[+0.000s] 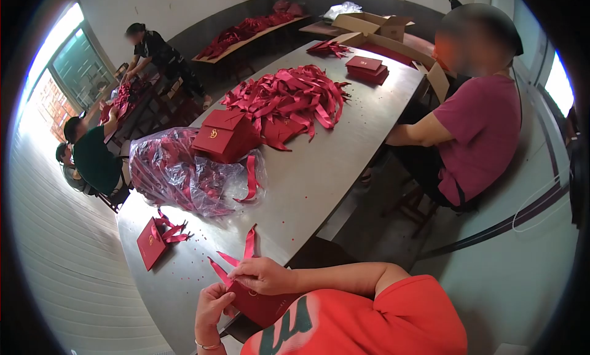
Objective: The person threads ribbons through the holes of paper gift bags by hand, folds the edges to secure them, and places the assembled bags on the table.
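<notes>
A small dark-red gift bag (261,307) with a gold logo is held close in front of my body. My left hand (215,301), with a bracelet at the wrist, grips its upper left corner between thumb and fingers. At the bag's top edge my right hand (263,276) has its fingers pinched together around the ribbon (250,243); its loose ends stick up and away from me. Exactly where the ribbon meets the bag is hidden by my fingers. Another red bag (151,244) with ribbon ends lies flat to the left.
On the metal table (332,164) are a plastic sack (190,177), a red bag stack (226,137) and a ribbon heap (295,97). More red bags (367,69) lie farther back, near cardboard boxes (381,28). A person (482,134) sits at right; others work at left.
</notes>
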The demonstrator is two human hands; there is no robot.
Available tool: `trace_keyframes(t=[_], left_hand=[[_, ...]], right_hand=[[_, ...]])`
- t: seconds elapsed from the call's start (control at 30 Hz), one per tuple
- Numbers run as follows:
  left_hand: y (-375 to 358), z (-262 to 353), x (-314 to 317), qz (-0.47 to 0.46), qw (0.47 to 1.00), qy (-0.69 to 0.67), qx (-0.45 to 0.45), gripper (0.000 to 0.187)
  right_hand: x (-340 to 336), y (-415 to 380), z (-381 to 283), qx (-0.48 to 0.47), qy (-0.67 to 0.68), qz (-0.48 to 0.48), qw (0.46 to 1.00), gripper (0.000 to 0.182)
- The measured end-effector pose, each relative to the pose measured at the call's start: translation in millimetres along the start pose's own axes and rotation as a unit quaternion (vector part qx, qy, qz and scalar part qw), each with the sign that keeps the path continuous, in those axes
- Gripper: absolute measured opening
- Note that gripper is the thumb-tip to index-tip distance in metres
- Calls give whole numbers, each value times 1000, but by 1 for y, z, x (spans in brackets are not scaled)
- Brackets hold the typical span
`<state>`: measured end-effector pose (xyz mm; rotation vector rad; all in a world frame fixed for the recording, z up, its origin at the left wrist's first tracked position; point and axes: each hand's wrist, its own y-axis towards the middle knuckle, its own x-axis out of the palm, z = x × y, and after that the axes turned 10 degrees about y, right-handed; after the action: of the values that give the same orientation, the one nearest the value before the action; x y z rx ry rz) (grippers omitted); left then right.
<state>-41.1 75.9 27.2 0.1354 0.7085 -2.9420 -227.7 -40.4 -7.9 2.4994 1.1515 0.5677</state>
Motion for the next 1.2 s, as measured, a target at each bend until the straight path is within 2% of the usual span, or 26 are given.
trace_keyframes(t=[0.07, 0.1, 0.17, 0.27, 0.4, 0.5, 0.57, 0.73, 0.93, 1.0, 1.1, 1.2], left_hand=[[3, 3, -3, -1, 999, 38, 8, 6], [5, 5, -4, -1, 999, 37, 10, 6], [11, 9, -5, -6, 998, 56, 10, 6], [21, 14, -11, -20, 996, 89, 13, 6], [34, 19, -14, -54, 991, 120, 1, 6], [38, 19, -16, -104, 990, 93, -9, 7], [38, 22, -17, -140, 986, 86, -15, 9], [39, 12, -20, -145, 987, 70, -7, 15], [31, 9, -9, -74, 997, 19, -20, 17], [28, 9, -4, -38, 999, -2, -20, 13], [30, 3, -9, -56, 998, 3, -22, 11], [29, 16, -1, -38, 998, 49, -32, 9]], right_hand=[[3, 6, -5, -37, -134, -38, 990, 14], [4, 9, -4, -37, -136, -39, 989, 14], [2, 15, 4, -131, -245, -41, 960, 15], [1, 21, 15, -169, -295, -62, 938, 19], [0, 22, 24, -159, -306, -45, 938, 21], [-3, 21, 30, -151, -305, -29, 940, 22], [-5, 20, 32, -134, -277, -84, 948, 19], [-4, 21, 34, -156, -271, -81, 946, 16], [-8, 21, 35, -152, -268, -103, 946, 15], [-9, 22, 36, -190, -243, -61, 949, 13], [-9, 22, 29, -237, -279, -39, 930, 11], [-14, 23, 25, -249, -289, -92, 920, 10]])
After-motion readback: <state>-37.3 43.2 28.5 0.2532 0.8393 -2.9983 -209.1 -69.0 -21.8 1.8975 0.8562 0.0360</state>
